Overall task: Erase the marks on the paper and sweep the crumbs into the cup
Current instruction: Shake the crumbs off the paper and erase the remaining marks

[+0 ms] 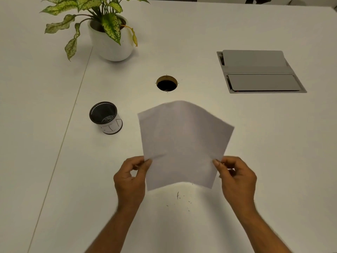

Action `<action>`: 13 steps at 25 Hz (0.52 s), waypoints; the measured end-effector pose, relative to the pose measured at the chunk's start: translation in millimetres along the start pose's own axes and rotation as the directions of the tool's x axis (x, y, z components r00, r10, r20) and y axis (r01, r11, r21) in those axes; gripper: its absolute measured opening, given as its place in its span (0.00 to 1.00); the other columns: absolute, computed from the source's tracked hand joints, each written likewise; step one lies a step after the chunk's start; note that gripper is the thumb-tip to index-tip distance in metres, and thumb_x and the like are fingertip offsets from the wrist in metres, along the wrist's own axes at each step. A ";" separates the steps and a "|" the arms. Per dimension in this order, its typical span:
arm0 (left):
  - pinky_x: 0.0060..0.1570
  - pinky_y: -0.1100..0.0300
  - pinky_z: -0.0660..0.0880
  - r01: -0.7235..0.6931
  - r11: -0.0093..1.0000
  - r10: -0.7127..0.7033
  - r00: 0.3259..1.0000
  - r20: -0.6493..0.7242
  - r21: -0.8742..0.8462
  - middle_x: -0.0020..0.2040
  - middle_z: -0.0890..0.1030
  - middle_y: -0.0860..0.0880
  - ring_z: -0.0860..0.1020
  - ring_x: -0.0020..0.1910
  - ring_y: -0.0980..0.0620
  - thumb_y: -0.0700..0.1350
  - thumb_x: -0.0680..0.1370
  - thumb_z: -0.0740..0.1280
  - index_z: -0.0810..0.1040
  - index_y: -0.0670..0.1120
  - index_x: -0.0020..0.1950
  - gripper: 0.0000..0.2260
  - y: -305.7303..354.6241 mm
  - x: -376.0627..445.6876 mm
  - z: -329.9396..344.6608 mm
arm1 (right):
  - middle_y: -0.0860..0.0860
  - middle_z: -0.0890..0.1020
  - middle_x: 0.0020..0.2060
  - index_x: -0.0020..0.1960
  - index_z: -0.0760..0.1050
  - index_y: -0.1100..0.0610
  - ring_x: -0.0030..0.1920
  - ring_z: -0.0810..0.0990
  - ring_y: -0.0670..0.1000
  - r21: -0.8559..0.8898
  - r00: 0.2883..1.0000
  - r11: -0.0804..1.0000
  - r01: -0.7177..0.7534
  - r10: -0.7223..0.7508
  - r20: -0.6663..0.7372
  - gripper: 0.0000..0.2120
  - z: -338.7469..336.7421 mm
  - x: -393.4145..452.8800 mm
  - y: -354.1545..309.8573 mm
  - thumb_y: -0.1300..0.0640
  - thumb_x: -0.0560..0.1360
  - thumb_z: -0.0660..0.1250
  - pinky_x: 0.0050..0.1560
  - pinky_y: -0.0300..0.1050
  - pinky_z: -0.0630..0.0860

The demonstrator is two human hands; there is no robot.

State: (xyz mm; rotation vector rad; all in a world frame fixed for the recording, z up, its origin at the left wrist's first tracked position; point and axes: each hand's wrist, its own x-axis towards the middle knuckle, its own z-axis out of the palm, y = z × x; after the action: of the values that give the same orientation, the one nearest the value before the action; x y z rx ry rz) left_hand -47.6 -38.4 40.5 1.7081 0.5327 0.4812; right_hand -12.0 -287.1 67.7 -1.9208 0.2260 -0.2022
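Above the table (255, 161), my left hand (130, 179) and right hand (237, 178) each pinch a side edge of the lifted paper (184, 143). Crumbs (179, 198) lie beneath; sweeping them toward the cup (105, 117) seems next.

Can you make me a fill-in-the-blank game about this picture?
1. The paper is held up by ____ hands.
2. The cup stands to the ____ of the paper.
3. The dark crumbs lie on the ____.
4. The plant grows in a ____ pot.

Answers: two; left; table; white
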 end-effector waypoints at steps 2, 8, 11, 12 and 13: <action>0.45 0.71 0.76 0.080 0.997 -0.080 0.997 0.016 -0.022 0.42 0.86 0.61 0.82 0.41 0.62 0.41 0.75 0.77 0.86 0.57 0.48 0.10 3.7 18.1 9.9 | 0.42 0.84 0.38 0.42 0.80 0.44 0.37 0.81 0.44 -0.001 0.999 0.999 -0.042 0.042 0.015 0.09 6.3 23.3 -3.7 0.57 0.72 0.76 0.39 0.44 0.80; 0.56 0.56 0.80 0.180 0.970 -0.193 0.979 0.067 0.165 0.48 0.87 0.52 0.84 0.48 0.53 0.42 0.77 0.75 0.87 0.46 0.57 0.09 3.2 95.7 46.8 | 0.47 0.86 0.36 0.43 0.82 0.51 0.36 0.83 0.43 0.061 0.955 0.955 -0.290 0.285 0.084 0.07 34.8 95.2 -2.5 0.57 0.69 0.78 0.41 0.44 0.78; 0.54 0.63 0.77 0.199 0.947 -0.225 0.971 0.080 0.254 0.50 0.87 0.49 0.83 0.50 0.53 0.43 0.76 0.76 0.86 0.45 0.59 0.11 -6.5 121.9 60.1 | 0.48 0.85 0.38 0.42 0.81 0.50 0.40 0.84 0.47 0.008 0.944 0.947 -0.322 0.321 0.072 0.08 48.6 116.6 4.7 0.57 0.68 0.79 0.48 0.47 0.81; 0.50 0.68 0.75 0.212 0.939 -0.243 0.966 0.086 0.271 0.49 0.87 0.48 0.83 0.49 0.53 0.42 0.76 0.77 0.86 0.44 0.59 0.12 -11.5 128.2 64.7 | 0.47 0.85 0.37 0.40 0.81 0.49 0.40 0.83 0.48 -0.021 0.943 0.945 -0.326 0.326 0.068 0.08 53.2 122.8 8.5 0.57 0.68 0.79 0.49 0.48 0.82; 0.47 0.71 0.73 0.219 0.930 -0.255 0.963 0.090 0.294 0.48 0.86 0.48 0.83 0.48 0.53 0.42 0.76 0.77 0.85 0.43 0.60 0.13 -16.1 131.8 67.2 | 0.47 0.85 0.37 0.40 0.80 0.49 0.39 0.83 0.48 -0.050 0.941 0.943 -0.329 0.332 0.069 0.08 57.3 126.9 11.8 0.58 0.68 0.79 0.50 0.49 0.82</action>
State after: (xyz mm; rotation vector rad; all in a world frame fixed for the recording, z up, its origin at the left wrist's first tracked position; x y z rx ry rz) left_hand 96.6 -11.1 15.8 1.8986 0.7322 0.1237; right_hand 124.2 -271.6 40.7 -1.8916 0.4992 0.1018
